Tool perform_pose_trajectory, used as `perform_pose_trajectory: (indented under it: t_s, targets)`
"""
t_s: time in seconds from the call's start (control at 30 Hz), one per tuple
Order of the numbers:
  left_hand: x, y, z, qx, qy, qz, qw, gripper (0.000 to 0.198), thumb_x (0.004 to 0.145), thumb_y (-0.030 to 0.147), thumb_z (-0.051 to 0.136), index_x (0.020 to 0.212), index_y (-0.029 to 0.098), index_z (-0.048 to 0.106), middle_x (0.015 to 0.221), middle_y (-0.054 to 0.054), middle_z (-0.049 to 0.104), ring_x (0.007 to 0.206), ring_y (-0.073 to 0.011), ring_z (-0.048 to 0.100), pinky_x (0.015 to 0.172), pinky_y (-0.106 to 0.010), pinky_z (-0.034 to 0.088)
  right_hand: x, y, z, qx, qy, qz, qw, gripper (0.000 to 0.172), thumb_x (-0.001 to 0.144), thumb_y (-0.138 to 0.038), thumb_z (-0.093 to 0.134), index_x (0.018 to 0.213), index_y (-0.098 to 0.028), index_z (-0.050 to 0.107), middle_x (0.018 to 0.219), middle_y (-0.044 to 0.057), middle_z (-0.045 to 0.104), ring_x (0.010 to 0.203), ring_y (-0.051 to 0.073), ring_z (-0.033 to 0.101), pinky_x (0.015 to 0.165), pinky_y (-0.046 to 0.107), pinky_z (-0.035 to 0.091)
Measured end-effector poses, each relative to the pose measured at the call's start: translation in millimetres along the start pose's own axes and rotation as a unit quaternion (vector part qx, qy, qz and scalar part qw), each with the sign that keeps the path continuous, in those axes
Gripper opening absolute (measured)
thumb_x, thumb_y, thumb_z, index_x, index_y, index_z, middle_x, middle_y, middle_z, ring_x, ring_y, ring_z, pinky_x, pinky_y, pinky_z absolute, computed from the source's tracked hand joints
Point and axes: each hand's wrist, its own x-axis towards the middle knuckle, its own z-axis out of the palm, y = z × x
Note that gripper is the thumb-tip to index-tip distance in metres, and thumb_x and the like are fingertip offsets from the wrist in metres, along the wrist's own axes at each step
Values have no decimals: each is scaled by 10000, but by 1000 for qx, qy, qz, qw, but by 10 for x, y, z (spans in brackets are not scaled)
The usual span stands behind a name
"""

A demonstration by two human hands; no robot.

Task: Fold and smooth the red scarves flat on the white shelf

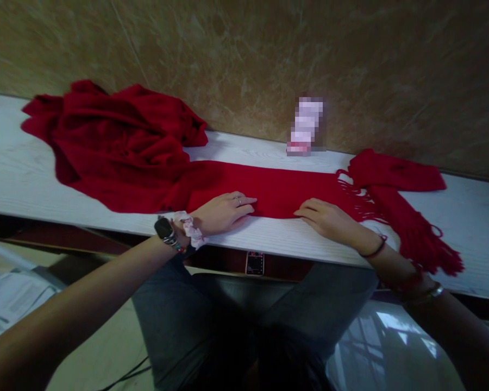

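A red scarf [285,187] lies across the narrow white table, its middle stretch spread flat. Its left part is a loose crumpled heap [118,130], and a fringe [358,203] shows at the right end. My left hand [226,210] rests on the scarf's near edge with its fingers stretched out. My right hand [324,217] touches the same edge farther right, fingers slightly bent and lying on the cloth; the undersides of the fingertips are hidden. To the right of the fringe is another folded red fringed piece [395,174], with tassels hanging toward the near edge.
A blurred pinkish-white upright item [305,126] stands at the back against the brown marbled wall [244,65]. Below the table edge, a phone [255,263] with a lit screen lies on a dark shelf. Pale papers or bags [14,298] are at the lower left.
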Motion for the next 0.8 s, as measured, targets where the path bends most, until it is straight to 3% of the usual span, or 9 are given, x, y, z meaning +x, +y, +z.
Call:
perform_pose_trajectory:
  t_s: [0.17, 0.33, 0.47, 0.57, 0.8]
  targets:
    - [40, -35, -53, -21, -2, 2, 1000, 284, 927, 266, 371, 984, 150, 624, 1196, -85, 569, 1045, -181, 506, 919, -308, 395, -36, 116, -67, 25, -19, 14, 999, 298, 914, -243, 387, 917, -151, 670, 891, 95, 638, 843, 176, 585, 780, 318, 497]
    - [180, -65, -69, -27, -13, 5, 1000, 303, 937, 227, 333, 1064, 137, 593, 1068, -76, 607, 935, -153, 547, 894, -303, 393, 295, 89, -62, -5, -18, 51, 999, 270, 897, -186, 410, 980, -132, 660, 943, 109, 671, 869, 190, 612, 790, 351, 501]
    - [178, -37, 13, -12, -19, -50, 999, 298, 913, 210, 373, 1140, 187, 565, 1143, -86, 559, 1011, -194, 523, 866, -354, 416, 587, 13, 52, 31, -17, -51, 998, 276, 897, -204, 432, 1073, -149, 638, 1078, 98, 654, 1012, 172, 578, 905, 357, 461]
    - [112, -28, 62, -27, -34, -95, 995, 321, 913, 230, 373, 1195, 247, 525, 1285, -92, 468, 1156, -249, 449, 904, -438, 403, 582, 62, 172, 53, -23, -78, 995, 320, 906, -208, 417, 1178, -175, 583, 1204, 94, 603, 1133, 170, 521, 973, 393, 422]
    - [116, -30, 64, -67, -126, -151, 978, 406, 933, 312, 308, 1330, 307, 395, 1481, -101, 209, 1333, -391, 172, 975, -624, 241, 448, 188, 194, -11, -27, 8, 1000, 414, 920, -279, 379, 1286, -112, 479, 1350, 145, 467, 1282, 230, 379, 1033, 460, 348]
